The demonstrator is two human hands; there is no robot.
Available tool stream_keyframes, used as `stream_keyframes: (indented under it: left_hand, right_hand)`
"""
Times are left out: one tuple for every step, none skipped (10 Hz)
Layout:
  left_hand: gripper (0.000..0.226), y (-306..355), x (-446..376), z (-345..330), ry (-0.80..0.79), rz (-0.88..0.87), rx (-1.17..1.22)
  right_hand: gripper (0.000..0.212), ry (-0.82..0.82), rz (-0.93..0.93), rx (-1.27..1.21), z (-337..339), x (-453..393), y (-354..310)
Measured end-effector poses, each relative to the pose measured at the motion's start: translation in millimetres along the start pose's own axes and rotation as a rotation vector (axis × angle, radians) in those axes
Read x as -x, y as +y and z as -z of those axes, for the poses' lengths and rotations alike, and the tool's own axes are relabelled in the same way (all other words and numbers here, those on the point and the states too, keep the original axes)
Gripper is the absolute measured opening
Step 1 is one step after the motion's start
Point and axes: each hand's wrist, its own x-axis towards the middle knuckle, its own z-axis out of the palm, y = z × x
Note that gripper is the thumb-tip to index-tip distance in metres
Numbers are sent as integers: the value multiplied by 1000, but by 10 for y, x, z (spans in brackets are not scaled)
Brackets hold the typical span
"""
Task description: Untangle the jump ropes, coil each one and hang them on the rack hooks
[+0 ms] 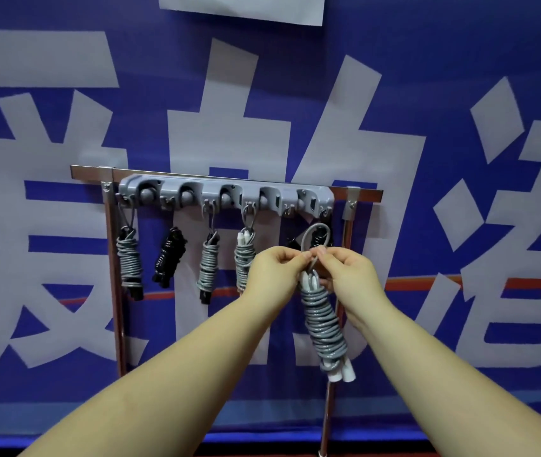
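A grey coiled jump rope (pixel 323 319) with white handles hangs in front of me, its loop sticking up above my fingers. My left hand (pixel 274 273) pinches the loop's base from the left. My right hand (pixel 345 270) pinches it from the right. The grey hook rack (pixel 226 192) sits just above on a metal stand. Several coiled ropes hang from its hooks: a grey rope (pixel 129 258), a black rope (pixel 168 255), another grey rope (pixel 208 267) and a white-handled grey rope (pixel 244 255). A black rope (pixel 320 234) behind the loop is mostly hidden.
The chrome stand legs (pixel 115 291) run down on both sides of the rack. A blue banner with large white characters (pixel 427 127) fills the wall behind. The hook at the rack's far right end (pixel 327 211) is partly covered by the held loop.
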Motion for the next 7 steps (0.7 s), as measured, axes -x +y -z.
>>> stream_keyframes:
  left_hand:
    - [19, -74, -456, -96, 7, 33, -9]
    - [20, -165, -888, -226, 27, 49, 18]
    - [20, -238, -1217, -351, 32, 56, 10]
    - [22, -313, -1447, -424, 44, 59, 8]
    - [23, -390, -1559, -443, 35, 86, 1]
    - [20, -506, -1555, -457, -20, 93, 8]
    - [14, -590, -1451, -435, -64, 124, 18]
  right_hand:
    - [19, 52, -12, -14, 11, -405, 24]
    - [19, 104, -29, -54, 22, -792, 50]
    - [18, 138, -57, -77, 56, -1113, 90]
    - [17, 159, -86, -68, 91, -1352, 144]
    - [17, 156, -115, -30, 112, -1426, 195]
    - [15, 144, -119, 14, 157, -1417, 296]
    - [14, 161, -132, 64, 187, -1289, 312]
